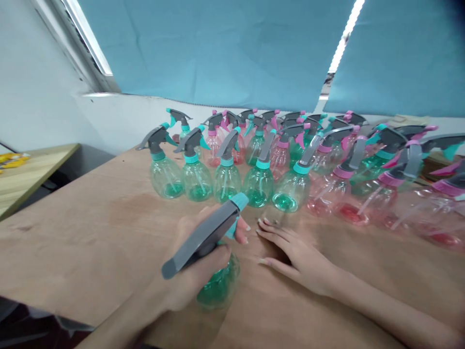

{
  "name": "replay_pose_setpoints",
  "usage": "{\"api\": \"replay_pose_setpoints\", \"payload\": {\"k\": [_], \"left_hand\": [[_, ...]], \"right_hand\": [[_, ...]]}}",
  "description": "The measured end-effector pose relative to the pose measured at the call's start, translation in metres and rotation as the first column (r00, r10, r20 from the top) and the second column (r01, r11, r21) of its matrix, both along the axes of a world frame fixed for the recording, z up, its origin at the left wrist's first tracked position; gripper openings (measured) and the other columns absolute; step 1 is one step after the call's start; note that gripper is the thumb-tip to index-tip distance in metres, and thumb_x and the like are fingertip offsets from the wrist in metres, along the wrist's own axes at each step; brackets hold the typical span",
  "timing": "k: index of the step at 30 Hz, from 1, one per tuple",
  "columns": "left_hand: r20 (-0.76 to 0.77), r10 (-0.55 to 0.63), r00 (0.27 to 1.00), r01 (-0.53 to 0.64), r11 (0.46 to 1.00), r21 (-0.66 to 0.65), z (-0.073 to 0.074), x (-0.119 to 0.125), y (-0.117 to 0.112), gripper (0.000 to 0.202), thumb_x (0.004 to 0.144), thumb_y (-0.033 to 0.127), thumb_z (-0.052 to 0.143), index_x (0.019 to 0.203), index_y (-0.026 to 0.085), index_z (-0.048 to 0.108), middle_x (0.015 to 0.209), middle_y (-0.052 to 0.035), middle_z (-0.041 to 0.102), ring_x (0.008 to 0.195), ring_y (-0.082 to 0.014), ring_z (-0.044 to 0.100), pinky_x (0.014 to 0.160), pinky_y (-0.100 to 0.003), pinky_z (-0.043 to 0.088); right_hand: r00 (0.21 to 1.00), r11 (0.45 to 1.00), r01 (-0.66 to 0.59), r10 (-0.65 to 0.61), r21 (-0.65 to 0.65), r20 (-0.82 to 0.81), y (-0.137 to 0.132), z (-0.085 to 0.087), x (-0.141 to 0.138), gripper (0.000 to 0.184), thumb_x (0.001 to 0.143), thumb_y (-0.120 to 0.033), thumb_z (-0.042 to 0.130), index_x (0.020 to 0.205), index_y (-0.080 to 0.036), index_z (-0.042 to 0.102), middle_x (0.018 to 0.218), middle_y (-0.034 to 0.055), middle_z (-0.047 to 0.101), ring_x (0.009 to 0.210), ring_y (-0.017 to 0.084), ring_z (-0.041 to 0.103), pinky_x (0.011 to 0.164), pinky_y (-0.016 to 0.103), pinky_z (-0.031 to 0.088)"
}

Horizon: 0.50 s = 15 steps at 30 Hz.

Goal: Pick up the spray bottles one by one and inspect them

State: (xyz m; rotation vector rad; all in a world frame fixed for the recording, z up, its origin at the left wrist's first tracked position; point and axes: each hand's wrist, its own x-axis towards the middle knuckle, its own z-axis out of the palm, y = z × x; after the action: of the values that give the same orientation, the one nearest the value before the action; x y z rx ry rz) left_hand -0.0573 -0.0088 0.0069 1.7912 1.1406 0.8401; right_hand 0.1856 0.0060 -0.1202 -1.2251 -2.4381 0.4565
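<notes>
Your left hand (198,264) was wrapped around a green spray bottle (218,286) just below the middle of the frame, fingers closed on its neck and upper body, so the grip was clamped on that bottle. The bottle stood on the wooden table (90,228), tilted a little, with its grey sprayer head (203,237) slanting from lower left to upper right and a teal nozzle tip (240,199) at the top end. Your fingertips showed just right of the sprayer head.

Your right hand (290,249) lay just beside it, right of centre, palm down on the table with the fingers spread flat and apart, holding nothing. Its fingertips nearly met those of your left hand.

Beyond both hands, across the middle of the frame, stood a crowd of spray bottles: a front row of green ones (196,179) with teal collars toward the left, and pink ones (337,189) toward the right, blurred at the far right edge. Behind them hung blue blinds (218,48) along the top of the frame. At the left edge sat a second, paler table (32,169).
</notes>
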Motion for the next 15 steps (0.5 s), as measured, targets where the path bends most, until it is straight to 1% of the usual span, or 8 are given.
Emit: {"api": "replay_pose_setpoints", "payload": {"k": [3,5,7,9,10,11,13,15], "left_hand": [[-0.048,0.099,0.994,-0.099,0.995,0.014,-0.001,-0.002,-0.002,0.040,0.075,0.020,0.054,0.111,0.026,0.070,0.067,0.0022,0.068,0.071,-0.0200,0.065,0.066,-0.028,0.054],[-0.088,0.131,0.987,-0.131,0.991,0.016,-0.003,-0.003,-0.002,0.038,0.079,0.025,0.058,0.116,0.027,0.068,0.070,0.0022,0.070,0.066,-0.0187,0.064,0.065,-0.029,0.055],[-0.070,0.113,0.991,-0.113,0.994,0.008,-0.006,-0.003,-0.001,0.038,0.083,0.028,0.059,0.120,0.029,0.066,0.082,0.0013,0.073,0.074,-0.0194,0.067,0.073,-0.030,0.057],[-0.008,0.075,0.997,-0.075,0.997,-0.006,-0.009,-0.002,0.001,0.040,0.084,0.026,0.058,0.123,0.031,0.064,0.103,0.0008,0.074,0.097,-0.0212,0.068,0.087,-0.031,0.056],[0.022,0.061,0.998,-0.061,0.998,-0.015,-0.010,-0.001,0.002,0.042,0.083,0.024,0.058,0.124,0.032,0.063,0.115,0.0012,0.072,0.108,-0.0219,0.065,0.093,-0.030,0.054],[0.047,0.049,0.998,-0.048,0.998,-0.029,-0.010,-0.001,0.003,0.044,0.083,0.022,0.058,0.126,0.032,0.062,0.125,0.0020,0.068,0.115,-0.0222,0.062,0.095,-0.030,0.054],[0.086,0.022,0.996,-0.017,0.998,-0.060,-0.010,0.000,0.005,0.048,0.082,0.020,0.058,0.129,0.032,0.059,0.136,0.0025,0.062,0.117,-0.0224,0.062,0.091,-0.029,0.056],[0.102,0.004,0.995,0.002,0.998,-0.058,-0.009,0.001,0.006,0.050,0.081,0.019,0.057,0.129,0.031,0.059,0.138,0.0019,0.061,0.115,-0.0226,0.064,0.091,-0.030,0.056]], "right_hand": [[1.000,1.000,0.009,-0.009,-0.004,-0.015,0.000,-0.001,0.001,0.061,0.095,-0.053,0.052,0.144,-0.017,0.047,0.152,0.0132,0.043,0.141,0.030,0.038,0.114,0.053,0.036],[1.000,1.000,0.011,-0.011,-0.013,-0.014,0.000,-0.001,0.001,0.062,0.095,-0.053,0.052,0.145,-0.017,0.046,0.152,0.0128,0.042,0.141,0.029,0.037,0.114,0.052,0.035],[1.000,1.000,0.009,-0.009,-0.021,-0.003,0.000,0.000,0.001,0.063,0.095,-0.054,0.050,0.145,-0.015,0.046,0.153,0.0137,0.041,0.142,0.029,0.035,0.115,0.052,0.034],[1.000,1.000,0.006,-0.006,-0.023,0.010,0.000,0.001,0.000,0.063,0.096,-0.054,0.048,0.144,-0.013,0.046,0.153,0.0148,0.039,0.143,0.029,0.035,0.115,0.052,0.033],[1.000,1.000,0.005,-0.004,-0.022,0.014,0.000,0.002,0.000,0.063,0.096,-0.054,0.048,0.144,-0.012,0.046,0.153,0.0152,0.039,0.143,0.029,0.035,0.115,0.052,0.034],[1.000,1.000,0.005,-0.004,-0.020,0.015,0.000,0.002,0.000,0.063,0.096,-0.054,0.048,0.144,-0.012,0.046,0.153,0.0154,0.040,0.142,0.029,0.035,0.115,0.052,0.034],[1.000,1.000,0.004,-0.004,-0.016,0.008,0.000,0.002,-0.001,0.061,0.096,-0.053,0.049,0.143,-0.013,0.047,0.152,0.0155,0.041,0.142,0.029,0.036,0.114,0.052,0.035],[1.000,1.000,0.005,-0.005,-0.013,-0.004,0.000,0.003,-0.001,0.060,0.095,-0.052,0.051,0.143,-0.015,0.048,0.152,0.0152,0.042,0.141,0.030,0.038,0.113,0.054,0.036]]}}
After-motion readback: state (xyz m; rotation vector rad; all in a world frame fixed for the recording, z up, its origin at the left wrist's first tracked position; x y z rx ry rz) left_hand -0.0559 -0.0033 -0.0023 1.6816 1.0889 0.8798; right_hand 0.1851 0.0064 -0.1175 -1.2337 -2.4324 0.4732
